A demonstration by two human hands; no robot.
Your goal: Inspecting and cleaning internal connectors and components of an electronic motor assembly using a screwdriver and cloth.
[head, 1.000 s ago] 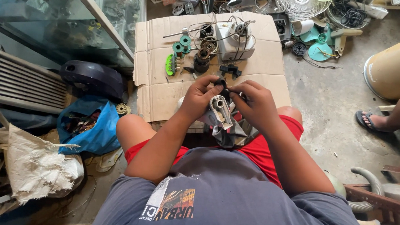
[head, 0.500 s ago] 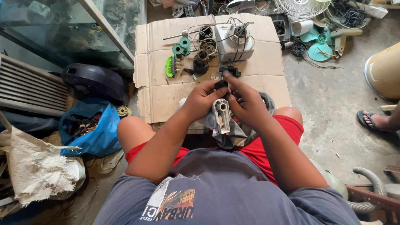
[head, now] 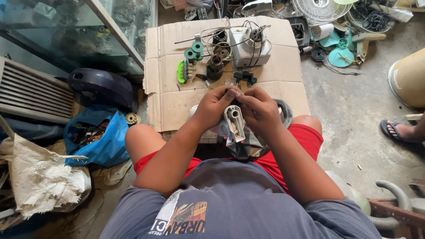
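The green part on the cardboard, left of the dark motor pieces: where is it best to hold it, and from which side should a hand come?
Probably by the long edges of the green part, coming from above. It lies flat on the cardboard, narrow and long, with bare cardboard on its left side. The green spools and small pins sit close on its right, so fingers fit better across its narrow width, nearer its lower end.

Small dark part (head: 233,92) pinched between fingers (head: 229,93), mostly hidden; grey fan housing (head: 234,126) half covered by both hands; yellow drum (head: 417,71) cut off at the right edge.
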